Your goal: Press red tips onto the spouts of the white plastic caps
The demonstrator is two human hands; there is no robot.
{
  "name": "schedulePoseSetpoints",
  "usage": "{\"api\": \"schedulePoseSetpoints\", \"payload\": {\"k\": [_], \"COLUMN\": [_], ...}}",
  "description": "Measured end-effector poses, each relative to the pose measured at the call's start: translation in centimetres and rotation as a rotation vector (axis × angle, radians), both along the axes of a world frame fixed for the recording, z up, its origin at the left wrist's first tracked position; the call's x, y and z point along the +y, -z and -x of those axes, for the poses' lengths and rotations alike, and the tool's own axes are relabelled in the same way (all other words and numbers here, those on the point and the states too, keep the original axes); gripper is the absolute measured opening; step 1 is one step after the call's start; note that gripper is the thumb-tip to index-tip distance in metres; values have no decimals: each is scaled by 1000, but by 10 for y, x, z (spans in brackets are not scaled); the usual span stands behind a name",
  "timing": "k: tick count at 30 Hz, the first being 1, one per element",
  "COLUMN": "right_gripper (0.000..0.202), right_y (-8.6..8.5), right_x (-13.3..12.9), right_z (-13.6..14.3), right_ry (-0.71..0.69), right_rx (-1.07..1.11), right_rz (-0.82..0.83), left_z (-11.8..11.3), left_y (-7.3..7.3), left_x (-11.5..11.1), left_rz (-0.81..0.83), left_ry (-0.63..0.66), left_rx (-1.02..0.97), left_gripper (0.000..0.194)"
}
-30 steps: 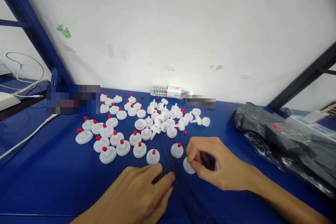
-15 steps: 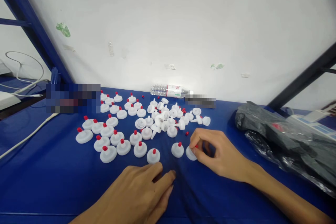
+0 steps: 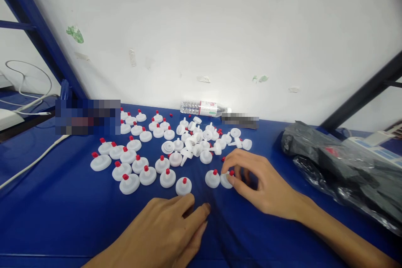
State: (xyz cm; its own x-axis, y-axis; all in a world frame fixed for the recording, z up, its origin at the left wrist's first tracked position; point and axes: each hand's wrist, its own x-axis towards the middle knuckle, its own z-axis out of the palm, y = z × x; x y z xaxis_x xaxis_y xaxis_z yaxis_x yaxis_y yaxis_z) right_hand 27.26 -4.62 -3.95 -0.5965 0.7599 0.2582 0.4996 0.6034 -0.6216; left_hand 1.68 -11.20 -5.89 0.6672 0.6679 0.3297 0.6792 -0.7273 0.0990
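My right hand (image 3: 257,180) has its thumb and forefinger around a white round piece with a red cap (image 3: 226,179), which stands on the blue table (image 3: 72,213). Touching or almost touching it on the left is another red-capped piece (image 3: 212,179). My left hand (image 3: 176,226) rests on the table with its fingers loosely bent and apart, holding nothing, just below a red-capped piece (image 3: 183,186). Several more capped pieces (image 3: 129,184) stand at the left. Uncapped white pieces (image 3: 205,157) lie in a pile at the middle, with small red caps among them.
A clear plastic bottle (image 3: 204,108) lies at the back by the white wall (image 3: 220,29). Dark plastic bags (image 3: 342,167) lie at the right. A white cable (image 3: 34,161) crosses the table's left side. Blue metal posts stand at both sides.
My right hand has moved slightly left, and the red-capped piece at its fingertips has shifted left, closer to the neighbouring one. My left hand has hardly moved.
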Motion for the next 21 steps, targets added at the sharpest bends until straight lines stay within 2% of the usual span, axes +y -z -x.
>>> {"api": "schedulePoseSetpoints", "payload": {"k": [5,12,21], "right_gripper": [12,15,16], "right_y": [-2,0,-2], "right_x": [0,0,-2], "right_z": [-1,0,3], "right_ry": [13,13,2], "right_rx": [72,42,36], "right_rz": [-39,-64,-66], "left_z": [-1,0,0], "left_y": [0,-4,4], "left_x": [-1,-2,3], "left_rz": [-16,13,10], "left_ry": [-16,-12,7], "left_rx": [-13,9,8], "left_gripper": [25,26,22]}}
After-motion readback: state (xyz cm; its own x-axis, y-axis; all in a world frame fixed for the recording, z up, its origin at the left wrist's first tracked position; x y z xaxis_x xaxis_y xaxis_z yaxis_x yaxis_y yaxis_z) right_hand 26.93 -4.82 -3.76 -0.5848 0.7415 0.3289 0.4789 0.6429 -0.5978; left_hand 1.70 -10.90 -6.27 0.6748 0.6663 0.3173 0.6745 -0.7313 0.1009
